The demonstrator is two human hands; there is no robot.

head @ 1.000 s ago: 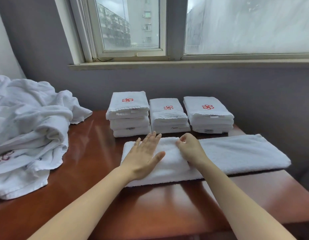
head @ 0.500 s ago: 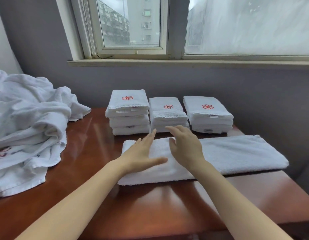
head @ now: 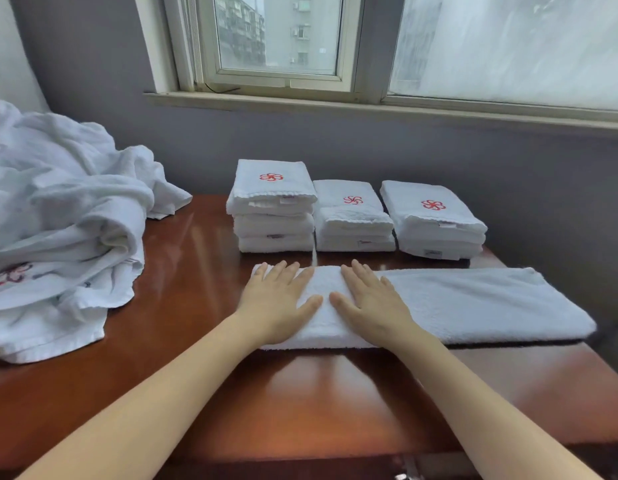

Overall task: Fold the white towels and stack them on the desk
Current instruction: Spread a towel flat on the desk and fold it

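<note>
Both hands laid flat on the long folded towel (head: 473, 303).
Its left end is pressed under the left hand (head: 278, 303) and right hand (head: 371, 303), fingers straight, nothing gripped, near the desk (head: 196, 306) middle.

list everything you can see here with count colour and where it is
long towel: one, white, folded into a strip, lying across the desk in front of the stacks
left stack: one, white folded towels, red logo on top, back of desk
middle stack: one, white, red logo, beside the left stack
right stack: one, white, red logo, rightmost
unfolded pile: one heap, white, left end of desk
desk: one, glossy reddish-brown
window: one, pale frame, above the grey wall
left hand: flat on the long towel's left end
right hand: flat on the towel, beside the left hand
</note>
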